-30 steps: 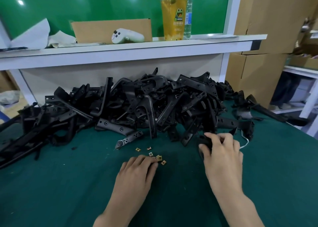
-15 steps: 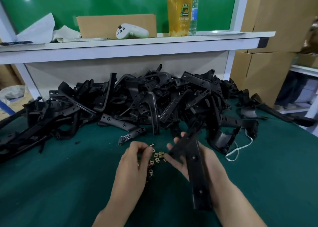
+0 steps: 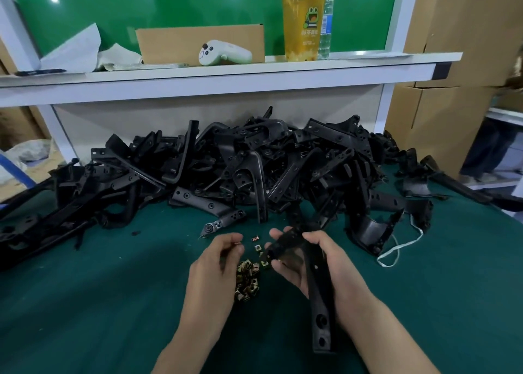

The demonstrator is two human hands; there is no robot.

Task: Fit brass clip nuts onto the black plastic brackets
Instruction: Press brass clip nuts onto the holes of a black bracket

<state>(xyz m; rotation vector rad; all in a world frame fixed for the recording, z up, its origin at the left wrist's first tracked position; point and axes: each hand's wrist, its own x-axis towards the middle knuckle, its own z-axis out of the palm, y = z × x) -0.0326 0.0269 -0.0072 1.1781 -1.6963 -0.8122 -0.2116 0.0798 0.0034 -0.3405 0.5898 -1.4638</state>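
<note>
Gripped mid-length in the right hand (image 3: 331,263), just right of the heaped brass clip nuts (image 3: 247,280): stiff, light bracket (image 3: 317,288). Pinched in the left hand (image 3: 212,266), just left of the heap, apparently one of them (tiny, slippery; best held by its edges).

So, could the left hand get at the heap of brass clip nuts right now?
Probably yes: the left hand is right beside the heap of clip nuts, with nothing between them, though its fingertips seem to be pinching a small nut.
</note>
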